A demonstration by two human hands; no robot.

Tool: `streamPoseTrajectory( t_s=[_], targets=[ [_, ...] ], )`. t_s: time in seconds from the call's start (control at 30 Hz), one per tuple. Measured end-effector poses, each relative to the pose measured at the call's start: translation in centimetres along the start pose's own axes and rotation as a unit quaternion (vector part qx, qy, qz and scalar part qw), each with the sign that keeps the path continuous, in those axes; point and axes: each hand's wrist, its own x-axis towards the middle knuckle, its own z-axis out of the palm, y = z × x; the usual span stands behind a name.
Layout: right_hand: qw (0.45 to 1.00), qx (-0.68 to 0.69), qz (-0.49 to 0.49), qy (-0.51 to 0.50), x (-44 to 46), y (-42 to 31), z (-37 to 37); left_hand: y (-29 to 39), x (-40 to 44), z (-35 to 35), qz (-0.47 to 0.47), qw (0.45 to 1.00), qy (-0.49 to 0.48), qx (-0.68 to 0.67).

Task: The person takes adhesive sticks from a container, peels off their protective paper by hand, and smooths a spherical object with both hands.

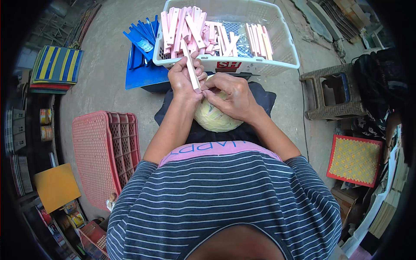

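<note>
My left hand (178,79) is closed around a pale pink wooden strip (191,69), which lies slanted across the palm with its near end by the wrist. Close beside that end, my right hand (234,95) has thumb and fingers pinched together; whatever they hold is too small to make out. Under the right hand sits a round, pale yellow ball-like bundle (219,119), partly covered by the fingers. Just beyond both hands stands a white plastic basket (271,66) with a heap of similar pink strips (184,27) and a smaller group of strips (260,41) at its right.
Blue plastic pieces (141,41) lie left of the basket on a blue board (145,79). A pink crate (97,151) stands to the left. At right are a woven-pattern stool (327,110) and a red-edged yellow stool top (355,160). Shelves line the far left.
</note>
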Motion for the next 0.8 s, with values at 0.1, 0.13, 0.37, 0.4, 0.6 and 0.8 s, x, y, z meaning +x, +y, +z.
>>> streamPoseTrajectory(
  t_s=[0.1,0.13,0.37,0.4,0.6,0.8],
  targets=[
    [0.999,-0.043,-0.023,-0.013,0.0,-0.1,-0.1,0.1,-0.1,0.0,-0.001,1.0,-0.004,-0.001],
    [0.998,-0.057,-0.031,-0.019,0.1,-0.1,-0.2,0.1,-0.1,-0.1,-0.001,1.0,-0.011,-0.001],
    [0.992,0.081,0.095,-0.02,0.4,-0.6,0.1,-0.3,0.1,0.1,-0.032,0.999,-0.013,0.006],
    [0.989,0.1,0.108,-0.021,0.4,-0.5,0.1,-0.3,0.1,0.0,-0.04,0.999,-0.023,-0.001],
    [0.968,0.175,0.172,-0.059,0.3,0.4,0.2,0.0,0.5,-1.0,-0.092,0.992,-0.084,-0.023],
    [0.988,0.086,0.106,-0.071,0.6,-0.2,-0.8,0.2,0.5,-1.0,-0.078,0.994,-0.075,-0.029]
  ],
)
